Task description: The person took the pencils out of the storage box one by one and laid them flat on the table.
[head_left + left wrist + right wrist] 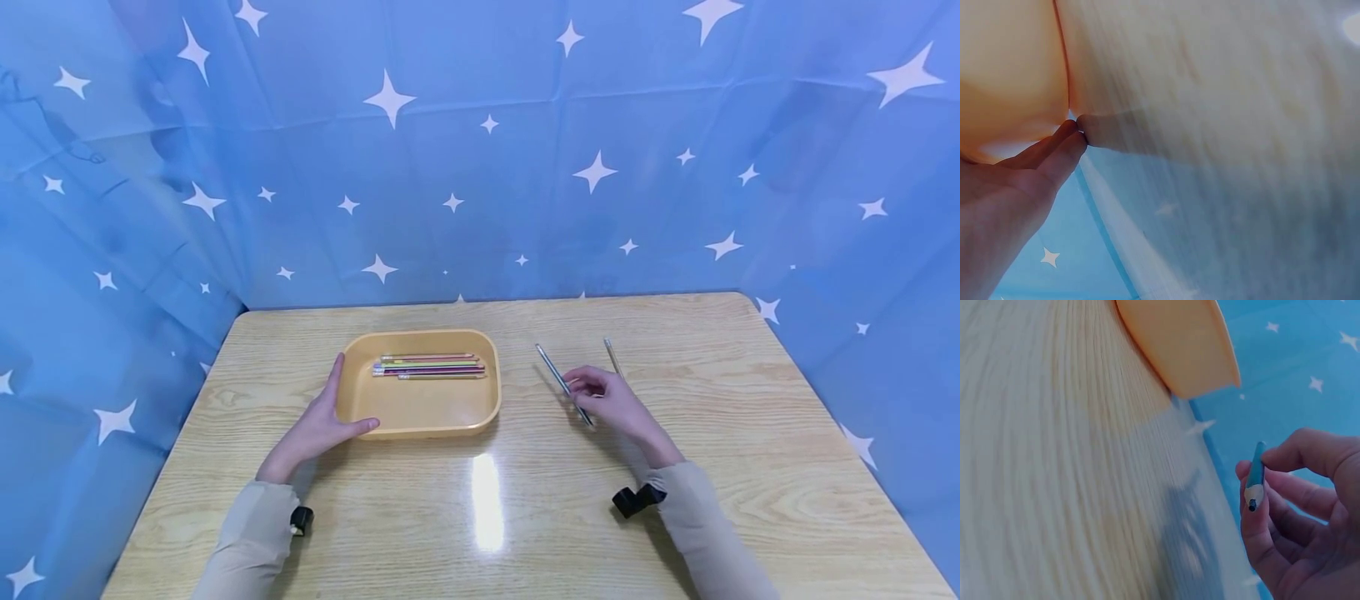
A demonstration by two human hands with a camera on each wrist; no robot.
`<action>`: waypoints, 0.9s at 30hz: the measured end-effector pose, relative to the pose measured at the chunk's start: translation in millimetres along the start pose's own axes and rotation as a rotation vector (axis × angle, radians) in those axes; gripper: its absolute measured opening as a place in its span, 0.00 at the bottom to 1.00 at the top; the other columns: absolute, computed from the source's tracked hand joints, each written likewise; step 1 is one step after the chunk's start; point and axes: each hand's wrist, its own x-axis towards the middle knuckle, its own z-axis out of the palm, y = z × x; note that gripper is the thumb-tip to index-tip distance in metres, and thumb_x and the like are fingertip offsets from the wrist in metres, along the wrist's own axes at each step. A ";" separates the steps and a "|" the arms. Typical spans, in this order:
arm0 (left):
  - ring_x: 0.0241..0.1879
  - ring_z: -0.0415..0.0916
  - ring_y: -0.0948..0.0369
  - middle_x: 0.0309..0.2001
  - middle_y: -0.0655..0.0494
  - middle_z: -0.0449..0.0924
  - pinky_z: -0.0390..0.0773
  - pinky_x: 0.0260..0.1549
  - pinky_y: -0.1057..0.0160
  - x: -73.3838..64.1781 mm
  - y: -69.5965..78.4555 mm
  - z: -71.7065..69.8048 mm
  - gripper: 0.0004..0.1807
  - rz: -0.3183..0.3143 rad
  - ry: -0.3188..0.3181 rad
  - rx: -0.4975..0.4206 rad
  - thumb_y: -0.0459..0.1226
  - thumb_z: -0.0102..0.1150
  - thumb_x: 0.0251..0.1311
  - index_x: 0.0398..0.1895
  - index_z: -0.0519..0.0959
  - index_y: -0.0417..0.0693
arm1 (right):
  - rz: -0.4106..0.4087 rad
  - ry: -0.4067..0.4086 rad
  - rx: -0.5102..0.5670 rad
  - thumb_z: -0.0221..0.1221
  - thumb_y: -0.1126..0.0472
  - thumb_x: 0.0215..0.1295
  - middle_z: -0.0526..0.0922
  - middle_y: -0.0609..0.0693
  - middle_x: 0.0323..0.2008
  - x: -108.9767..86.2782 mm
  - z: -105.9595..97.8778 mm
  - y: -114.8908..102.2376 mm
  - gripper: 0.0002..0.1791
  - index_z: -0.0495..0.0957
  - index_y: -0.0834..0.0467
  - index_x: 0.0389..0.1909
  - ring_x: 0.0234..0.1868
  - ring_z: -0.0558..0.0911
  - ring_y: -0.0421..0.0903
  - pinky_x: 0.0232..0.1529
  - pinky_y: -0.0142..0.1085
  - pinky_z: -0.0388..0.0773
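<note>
My left hand (324,427) rests against the left end of an orange-yellow tray (420,418), its fingers straight along the outer wall and its thumb at the front rim. In the left wrist view, the fingertips touch the tray's side (1010,75). Several coloured pencils (431,367) lie side by side toward the back of the tray. To the right of the tray, my right hand (611,407) pinches a blue-green pencil (553,370) between thumb and fingers above the table. In the right wrist view, its sharpened dark tip (1252,503) faces the camera.
A second pencil (612,357) lies on the wooden table (555,525) just behind the right hand, partly hidden by it. A blue curtain with white stars (480,167) hangs behind and at both sides of the table.
</note>
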 end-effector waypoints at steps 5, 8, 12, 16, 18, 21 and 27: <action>0.70 0.45 0.37 0.75 0.35 0.36 0.49 0.65 0.39 0.9 0.9 1.8 0.67 -0.008 -0.003 -0.005 0.46 0.72 0.51 0.76 0.26 0.47 | 0.024 0.015 -0.003 0.56 0.72 0.64 0.80 0.64 0.43 -12.8 -17.9 8.0 0.17 0.74 0.71 0.54 0.43 0.78 0.52 0.40 0.32 0.76; 0.70 0.43 0.36 0.75 0.35 0.35 0.48 0.65 0.38 0.7 0.9 2.1 0.67 -0.016 -0.004 0.005 0.47 0.72 0.51 0.76 0.26 0.47 | 0.037 0.027 -0.015 0.56 0.72 0.64 0.80 0.64 0.43 -20.7 -29.0 16.0 0.18 0.73 0.72 0.55 0.42 0.78 0.49 0.38 0.32 0.77; 0.70 0.43 0.36 0.75 0.34 0.35 0.48 0.65 0.38 0.1 0.8 0.9 0.67 -0.014 -0.003 0.017 0.46 0.72 0.51 0.76 0.26 0.47 | 0.043 0.061 -0.020 0.56 0.71 0.65 0.80 0.64 0.43 -29.6 -41.8 26.7 0.17 0.73 0.71 0.55 0.40 0.78 0.45 0.37 0.31 0.77; 0.70 0.43 0.36 0.75 0.34 0.35 0.48 0.65 0.38 -0.6 0.9 0.5 0.67 -0.013 -0.003 0.008 0.46 0.72 0.51 0.76 0.26 0.47 | 0.036 0.098 -0.014 0.57 0.70 0.66 0.79 0.66 0.42 -36.1 -53.0 33.6 0.17 0.73 0.72 0.55 0.38 0.78 0.40 0.36 0.30 0.76; 0.70 0.43 0.37 0.75 0.35 0.35 0.48 0.65 0.38 -0.8 0.8 0.4 0.67 -0.017 -0.004 0.003 0.46 0.72 0.52 0.76 0.26 0.48 | 0.038 0.118 -0.013 0.57 0.70 0.66 0.79 0.67 0.42 -38.6 -57.8 36.3 0.18 0.73 0.73 0.55 0.38 0.78 0.38 0.36 0.29 0.76; 0.70 0.43 0.37 0.75 0.35 0.35 0.48 0.65 0.38 -0.9 0.5 0.1 0.67 -0.021 -0.003 0.000 0.46 0.72 0.52 0.76 0.26 0.48 | 0.051 0.139 -0.011 0.57 0.70 0.66 0.79 0.68 0.43 -41.2 -64.3 39.8 0.18 0.72 0.73 0.55 0.37 0.78 0.37 0.35 0.29 0.76; 0.71 0.43 0.37 0.75 0.35 0.36 0.49 0.65 0.38 -0.6 -0.1 -0.4 0.67 -0.014 0.000 0.000 0.46 0.72 0.52 0.76 0.26 0.48 | 0.091 0.158 -0.050 0.57 0.69 0.67 0.79 0.69 0.43 -41.9 -70.3 42.3 0.19 0.71 0.74 0.56 0.37 0.79 0.39 0.31 0.31 0.76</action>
